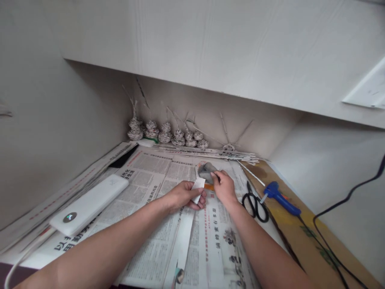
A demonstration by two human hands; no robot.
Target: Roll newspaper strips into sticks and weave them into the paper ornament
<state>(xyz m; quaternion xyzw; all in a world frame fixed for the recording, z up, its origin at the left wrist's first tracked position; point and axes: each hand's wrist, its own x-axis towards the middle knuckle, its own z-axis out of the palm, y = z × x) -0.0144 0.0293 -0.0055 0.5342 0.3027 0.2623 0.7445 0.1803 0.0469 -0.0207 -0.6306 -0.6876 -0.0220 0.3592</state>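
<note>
My left hand [190, 195] is closed, with a white paper strip [198, 188] pinched between thumb and fingers. Just right of it, my right hand [224, 187] has its fingers closed at the edge of a crumpled grey cloth [207, 171]. Between the two hands a small orange piece [208, 187] shows; what it belongs to is partly hidden. Below my left hand a long pale paper strip [185, 237] runs toward me over the newspaper [144, 237]; I cannot tell whether it joins the held one.
At the back stand several gourd-shaped woven paper pieces [165, 133] behind a pile of thin paper rods [207, 152]. To the right lie black scissors [255, 204] and a blue glue gun [281, 197] with its cord, on cardboard [300, 241]. A white power bank [90, 206] lies left.
</note>
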